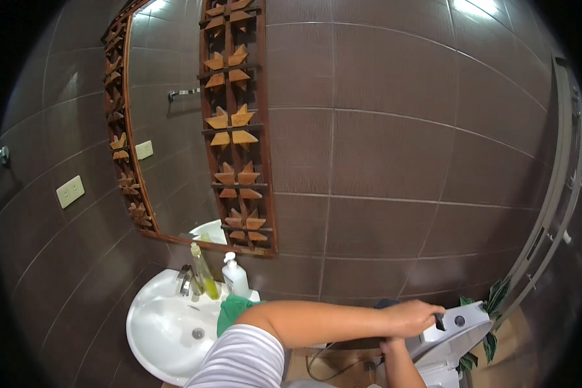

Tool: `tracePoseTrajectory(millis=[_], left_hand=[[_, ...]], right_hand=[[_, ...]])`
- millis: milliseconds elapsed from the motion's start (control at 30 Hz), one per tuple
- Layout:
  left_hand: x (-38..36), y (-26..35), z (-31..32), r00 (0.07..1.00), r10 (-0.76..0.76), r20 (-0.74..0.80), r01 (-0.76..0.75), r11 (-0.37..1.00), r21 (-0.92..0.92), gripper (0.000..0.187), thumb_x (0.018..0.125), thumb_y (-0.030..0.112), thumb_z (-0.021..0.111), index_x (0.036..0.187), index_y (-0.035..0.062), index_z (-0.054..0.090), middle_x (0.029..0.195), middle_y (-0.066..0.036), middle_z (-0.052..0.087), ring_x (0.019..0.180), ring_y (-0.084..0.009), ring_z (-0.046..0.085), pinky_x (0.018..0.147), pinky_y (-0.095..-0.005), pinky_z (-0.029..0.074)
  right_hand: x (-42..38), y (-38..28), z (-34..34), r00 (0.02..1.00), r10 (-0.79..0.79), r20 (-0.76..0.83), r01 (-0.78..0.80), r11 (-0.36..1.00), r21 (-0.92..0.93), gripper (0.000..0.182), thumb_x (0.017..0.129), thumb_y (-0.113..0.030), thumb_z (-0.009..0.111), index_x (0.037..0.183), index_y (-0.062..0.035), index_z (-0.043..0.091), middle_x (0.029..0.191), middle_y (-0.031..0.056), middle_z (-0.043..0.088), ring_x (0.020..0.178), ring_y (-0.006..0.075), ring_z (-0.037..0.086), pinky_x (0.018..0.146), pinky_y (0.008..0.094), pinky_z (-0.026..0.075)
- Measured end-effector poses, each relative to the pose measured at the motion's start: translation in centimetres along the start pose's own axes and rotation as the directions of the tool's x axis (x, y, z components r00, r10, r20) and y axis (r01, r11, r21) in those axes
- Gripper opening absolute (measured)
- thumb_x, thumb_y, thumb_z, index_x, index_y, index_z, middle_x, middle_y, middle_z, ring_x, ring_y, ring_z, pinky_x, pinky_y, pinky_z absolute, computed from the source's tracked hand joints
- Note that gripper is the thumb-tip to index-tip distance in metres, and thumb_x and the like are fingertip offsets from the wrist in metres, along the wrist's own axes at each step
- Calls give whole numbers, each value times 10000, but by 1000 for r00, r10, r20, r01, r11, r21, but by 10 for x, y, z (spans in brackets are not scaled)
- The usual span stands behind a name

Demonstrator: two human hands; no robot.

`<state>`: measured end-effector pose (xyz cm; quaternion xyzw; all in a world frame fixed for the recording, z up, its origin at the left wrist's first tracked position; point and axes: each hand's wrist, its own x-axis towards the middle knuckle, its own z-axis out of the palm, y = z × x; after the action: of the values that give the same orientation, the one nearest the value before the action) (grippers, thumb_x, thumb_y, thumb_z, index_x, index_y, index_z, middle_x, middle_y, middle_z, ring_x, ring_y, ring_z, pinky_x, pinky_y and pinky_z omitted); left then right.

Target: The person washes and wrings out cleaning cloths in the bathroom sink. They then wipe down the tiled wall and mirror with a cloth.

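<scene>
Dark object (440,321), one, small: at your left hand (410,318), over the left end of the white toilet tank (475,314), beside the round flush button (460,321); its exact kind cannot be told. Left hand: fingers bent and closed on that object, your forearm stretched across the view from the basin side. Right hand (392,346): lower, just under your left wrist, partly hidden; whether it is open or gripping something cannot be told. Thin hose or cord (310,366), one: looping near the floor, running toward your right hand, its far end out of sight. Toilet lid (458,341): apparently raised, standing in front of the tank. State of progress, as judged: handling at the tank is under way, the dark object in your fingers rather than released; how much is done and how much is left cannot be read, since your hands cover the spot. At the white basin (138,326), neither of your hands is at work: faucet (185,282) at the back edge; bottle of yellow-green liquid (207,278), upright, right of the faucet; white pump bottle (236,278), upright, near the back right corner; green cloth (231,312), draped at the right edge, close to your left arm and partly covered by it. Green leaves (498,295): beside the tank's right end.
</scene>
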<state>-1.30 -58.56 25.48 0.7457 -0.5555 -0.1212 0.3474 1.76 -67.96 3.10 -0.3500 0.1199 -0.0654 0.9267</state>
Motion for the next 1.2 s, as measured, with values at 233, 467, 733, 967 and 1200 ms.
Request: tracePoseTrajectory(millis=[233, 467, 733, 967, 1200], left_hand=[[-25, -28, -68, 891, 322, 321, -330, 944, -29, 597, 811, 82, 401, 1369, 127, 192, 1345, -201, 300, 1015, -298, 496, 873, -364, 376], [-34, -32, -155, 789, 609, -77, -417, 624, 661, 633, 751, 294, 615, 1309, 160, 348, 1389, -165, 218, 1225, -327, 312, 971, -448, 276], [-15, -27, -291, 583, 660, -473, 447, 226, 866, 504, 866, 424, 398, 1307, 184, 347, 1405, -126, 198, 1309, -298, 140, 1039, -482, 56], [-12, 18, -368, 176, 821, -542, 542, 379, 750, 514, 892, 441, 319, 1308, 139, 338, 1375, -148, 258, 1285, -328, 192, 1027, -489, 92], [6, -7, -377, 343, 703, -623, 841, 65, 537, 604, 847, 526, 353, 1334, 175, 288, 1408, -161, 151, 1305, -335, 106, 1028, -514, 71]], right_hand=[[38, -116, 91, 947, -303, 103, 305, 952, -4, 377, 896, -291, 409, 1206, -75, 410, 1101, 76, 500, 1020, 158, 476, 856, 324, 392], [7, -234, 190, 623, -776, 97, 782, 615, -103, 408, 898, -305, 412, 1241, -85, 387, 1101, 72, 495, 1038, 156, 469, 852, 320, 401], [99, -254, 392, 51, -707, 706, 410, -629, -660, 558, 842, -357, 418, 1305, -72, 297, 1299, 135, 334, 1162, 325, 370, 953, 532, 205], [71, -226, 527, 179, 166, 970, 586, -810, 31, 555, 793, -388, 410, 1170, 18, 450, 1205, 205, 466, 1146, 288, 424, 964, 408, 306], [84, -476, 495, -147, -872, 467, 368, -486, -792, 517, 872, -480, 317, 1335, -259, 256, 1414, 52, 194, 1301, 328, 129, 1001, 549, 149]])
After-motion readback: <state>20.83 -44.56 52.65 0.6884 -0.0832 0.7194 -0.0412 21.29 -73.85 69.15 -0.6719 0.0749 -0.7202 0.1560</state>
